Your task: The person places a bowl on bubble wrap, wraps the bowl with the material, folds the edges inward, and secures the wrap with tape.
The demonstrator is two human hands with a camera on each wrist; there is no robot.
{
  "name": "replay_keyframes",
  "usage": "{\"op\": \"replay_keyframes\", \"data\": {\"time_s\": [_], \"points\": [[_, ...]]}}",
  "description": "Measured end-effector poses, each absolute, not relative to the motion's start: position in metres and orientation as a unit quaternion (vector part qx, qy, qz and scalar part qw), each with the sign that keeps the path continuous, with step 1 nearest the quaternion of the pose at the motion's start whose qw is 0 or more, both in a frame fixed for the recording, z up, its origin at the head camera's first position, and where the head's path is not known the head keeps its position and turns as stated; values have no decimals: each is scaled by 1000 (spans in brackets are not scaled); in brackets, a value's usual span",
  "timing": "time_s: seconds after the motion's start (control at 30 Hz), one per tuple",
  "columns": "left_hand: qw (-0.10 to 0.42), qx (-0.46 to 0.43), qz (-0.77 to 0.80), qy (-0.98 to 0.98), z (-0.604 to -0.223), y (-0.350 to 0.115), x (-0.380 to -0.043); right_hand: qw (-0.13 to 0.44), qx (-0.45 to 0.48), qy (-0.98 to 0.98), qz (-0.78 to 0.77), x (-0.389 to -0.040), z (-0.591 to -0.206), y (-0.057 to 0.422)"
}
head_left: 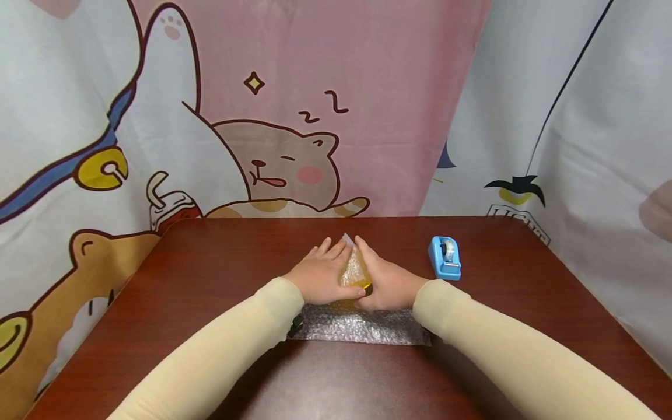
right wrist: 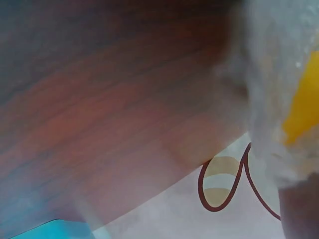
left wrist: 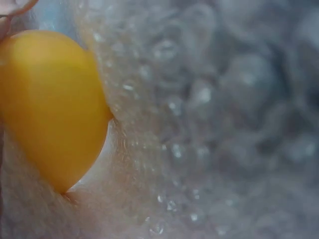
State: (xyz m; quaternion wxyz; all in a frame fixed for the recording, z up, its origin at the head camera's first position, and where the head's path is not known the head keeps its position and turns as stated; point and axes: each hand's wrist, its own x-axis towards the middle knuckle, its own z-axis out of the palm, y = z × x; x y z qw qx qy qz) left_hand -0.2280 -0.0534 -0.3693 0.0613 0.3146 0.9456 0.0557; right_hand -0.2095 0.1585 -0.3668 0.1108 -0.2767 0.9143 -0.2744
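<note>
Pressing yellow object in bubble wrap between straight-fingered left hand and right hand over table; partly bare, rounded in left wrist view, mostly covered from head, cut off in right wrist view

On the tabletop, an object sits partly in bubble wrap between left hand and right hand, a tape dispenser at their two o'clock, a curtain behind everything at twelve.

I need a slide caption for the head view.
Left hand and right hand press bubble wrap against a yellow object on a brown table, blue tape dispenser at right.
</note>
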Motion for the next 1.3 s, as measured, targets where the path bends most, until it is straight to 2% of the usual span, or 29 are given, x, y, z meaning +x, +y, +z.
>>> {"op": "replay_keyframes", "data": {"time_s": [0.27, 0.73, 0.93, 1.3], "points": [[64, 304, 54, 949, -368, -51, -227, 142, -260, 924, -242, -195, -362, 176], [73, 296, 58, 951, -368, -48, -227, 149, -284, 935, -151, -165, -343, 218], [73, 295, 56, 951, -367, -48, -227, 177, -283, 935, -123, -155, -334, 228], [71, 298, 63, 950, -366, -49, -226, 185, -309, 929, -80, -145, -340, 238]]}}
